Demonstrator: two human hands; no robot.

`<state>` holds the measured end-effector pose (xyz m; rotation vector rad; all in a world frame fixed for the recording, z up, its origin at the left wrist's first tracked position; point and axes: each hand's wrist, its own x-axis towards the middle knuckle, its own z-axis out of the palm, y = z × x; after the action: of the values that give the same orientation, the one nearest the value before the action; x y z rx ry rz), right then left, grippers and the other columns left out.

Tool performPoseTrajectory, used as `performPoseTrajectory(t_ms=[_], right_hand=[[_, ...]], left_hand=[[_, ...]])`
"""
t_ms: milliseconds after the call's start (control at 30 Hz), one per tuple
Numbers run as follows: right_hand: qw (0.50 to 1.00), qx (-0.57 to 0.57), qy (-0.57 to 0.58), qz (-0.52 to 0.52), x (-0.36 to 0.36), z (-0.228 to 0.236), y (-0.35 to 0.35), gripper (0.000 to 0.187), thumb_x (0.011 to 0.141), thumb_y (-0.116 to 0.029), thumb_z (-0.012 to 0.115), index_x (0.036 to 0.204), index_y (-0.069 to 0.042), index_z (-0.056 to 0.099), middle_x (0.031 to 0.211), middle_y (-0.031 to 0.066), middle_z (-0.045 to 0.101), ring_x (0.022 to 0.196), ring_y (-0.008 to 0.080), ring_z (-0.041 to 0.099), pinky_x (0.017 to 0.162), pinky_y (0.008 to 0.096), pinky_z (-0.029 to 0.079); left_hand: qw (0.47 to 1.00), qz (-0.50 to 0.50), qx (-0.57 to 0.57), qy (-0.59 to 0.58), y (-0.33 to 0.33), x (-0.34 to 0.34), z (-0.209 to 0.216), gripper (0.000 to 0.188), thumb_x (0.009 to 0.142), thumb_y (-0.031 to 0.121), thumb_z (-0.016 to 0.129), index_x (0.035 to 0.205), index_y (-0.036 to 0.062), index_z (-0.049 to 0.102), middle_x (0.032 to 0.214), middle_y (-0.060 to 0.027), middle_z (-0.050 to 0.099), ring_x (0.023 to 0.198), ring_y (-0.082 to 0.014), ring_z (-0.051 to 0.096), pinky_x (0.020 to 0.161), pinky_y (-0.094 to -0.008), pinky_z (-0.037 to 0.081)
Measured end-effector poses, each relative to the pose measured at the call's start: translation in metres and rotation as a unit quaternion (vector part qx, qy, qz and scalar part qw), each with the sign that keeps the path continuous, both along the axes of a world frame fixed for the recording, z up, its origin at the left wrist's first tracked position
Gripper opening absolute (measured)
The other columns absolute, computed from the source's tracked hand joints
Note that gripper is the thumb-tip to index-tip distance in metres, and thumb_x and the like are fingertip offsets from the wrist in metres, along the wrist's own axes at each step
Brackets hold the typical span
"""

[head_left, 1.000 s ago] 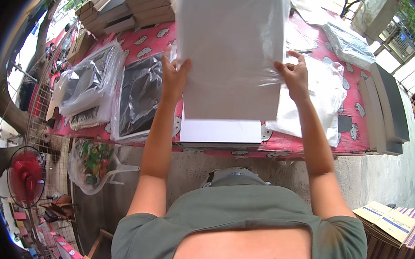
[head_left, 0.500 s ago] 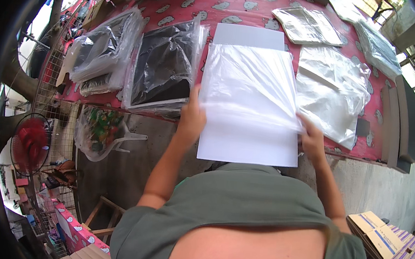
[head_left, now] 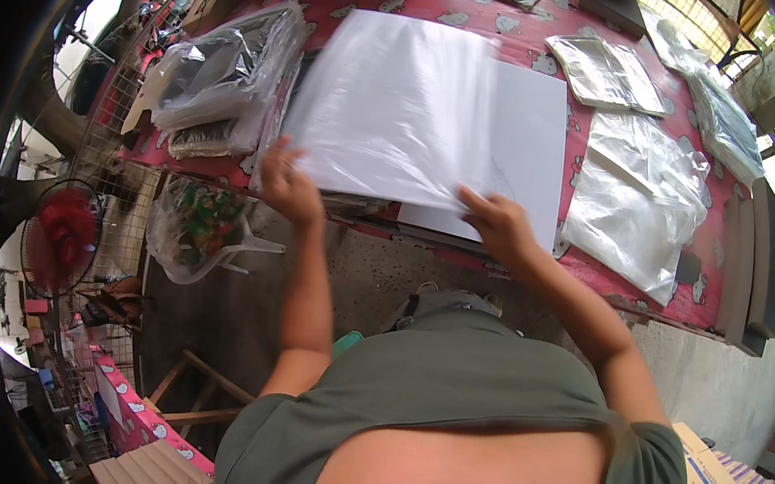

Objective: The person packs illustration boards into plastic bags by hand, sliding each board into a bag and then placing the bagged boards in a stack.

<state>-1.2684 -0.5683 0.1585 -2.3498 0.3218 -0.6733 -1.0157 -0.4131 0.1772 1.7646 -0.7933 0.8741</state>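
Both my hands hold a white board in a clear plastic bag [head_left: 399, 105] by its near corners. My left hand [head_left: 291, 186] is closed on the near left corner. At the near right corner, my right hand [head_left: 501, 228] pinches the edge. The bagged board lies over the spot of the dark wrapped stack, hiding nearly all of it. Just right of it, partly under it, is a pile of plain white boards [head_left: 529, 153]. Farther right lies a loose heap of clear plastic bags [head_left: 635, 204].
Dark wrapped packs [head_left: 223, 66] are piled at the table's left. Long dark boxes [head_left: 759, 265] stand along its right end. Another bag stack [head_left: 605, 72] lies on the pink patterned cloth [head_left: 390, 4]. A red fan [head_left: 63, 237] and a white chair [head_left: 199, 230] are at left.
The bagged board has moved left and away from me, off the pile of white boards. The bag now covers it down to its near edge, and both hands went with it.
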Motion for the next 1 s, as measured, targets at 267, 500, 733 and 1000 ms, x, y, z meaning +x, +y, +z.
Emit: performPoseTrajectory(t_ms=[267,500,733,1000], right_hand=[[0.982,-0.047,0.026,-0.181,0.062,0.003,-0.013,0.054,0.069,-0.041,0.067,0.104,-0.002,0.054,0.095,0.0160,0.056,0.090,0.0315,0.053,0.077,0.0382,0.044],[0.857,0.167,0.250,-0.419,-0.038,-0.050,-0.074,0.059,0.067,-0.048,0.066,0.092,0.003,0.051,0.096,0.0211,0.052,0.095,0.0328,0.050,0.078,0.0395,0.041],[0.803,0.036,0.233,-0.547,-0.010,-0.044,-0.073,0.054,0.059,-0.036,0.074,0.088,0.006,0.055,0.086,0.0152,0.056,0.083,0.0264,0.054,0.070,0.0385,0.046],[0.791,0.077,-0.236,-0.559,-0.244,0.060,0.052,0.034,0.071,-0.011,0.068,0.096,-0.002,0.048,0.078,0.0167,0.058,0.082,0.0277,0.060,0.071,0.0344,0.045]], left_hand=[[0.985,-0.063,0.107,0.118,0.086,0.153,-0.088,0.024,0.061,-0.009,0.040,0.069,0.0019,0.060,0.090,-0.0112,0.062,0.090,-0.0261,0.056,0.081,-0.0340,0.043],[0.910,-0.080,0.382,0.141,0.085,0.142,-0.088,0.053,0.064,0.010,0.058,0.116,0.0091,0.046,0.126,-0.0211,0.036,0.118,-0.0353,0.032,0.098,-0.0448,0.024],[0.844,-0.305,0.249,0.363,0.013,0.009,-0.026,0.044,0.076,0.008,0.057,0.118,0.0028,0.043,0.121,-0.0115,0.042,0.112,-0.0251,0.039,0.097,-0.0352,0.029],[0.738,-0.446,0.268,0.430,-0.075,-0.142,0.006,0.039,0.080,0.009,0.054,0.117,0.0046,0.044,0.117,-0.0160,0.045,0.109,-0.0245,0.042,0.092,-0.0352,0.033]])
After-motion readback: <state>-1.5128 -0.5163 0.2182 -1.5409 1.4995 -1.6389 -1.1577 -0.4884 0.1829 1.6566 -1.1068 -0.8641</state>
